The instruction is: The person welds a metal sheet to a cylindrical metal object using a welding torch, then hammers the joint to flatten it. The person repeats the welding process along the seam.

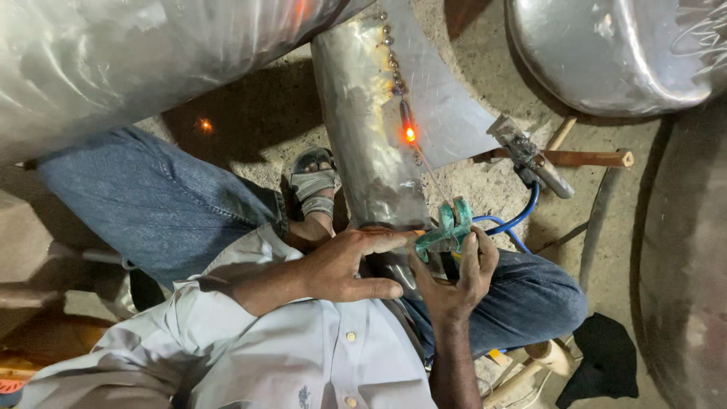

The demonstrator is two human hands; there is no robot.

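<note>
Head view shows the right hand (454, 276) clasping a green electrode holder (447, 227), its rod reaching ahead to the glowing seam (410, 134), while the left hand (352, 265) lies flat beside that grip, steadying the metal pipe (371, 144).

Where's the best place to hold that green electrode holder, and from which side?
Probably by its rear handle, coming from the near side, as the right hand does now. The green electrode holder points its rod away toward the glowing weld spot, so the front end is the hot one.
</note>
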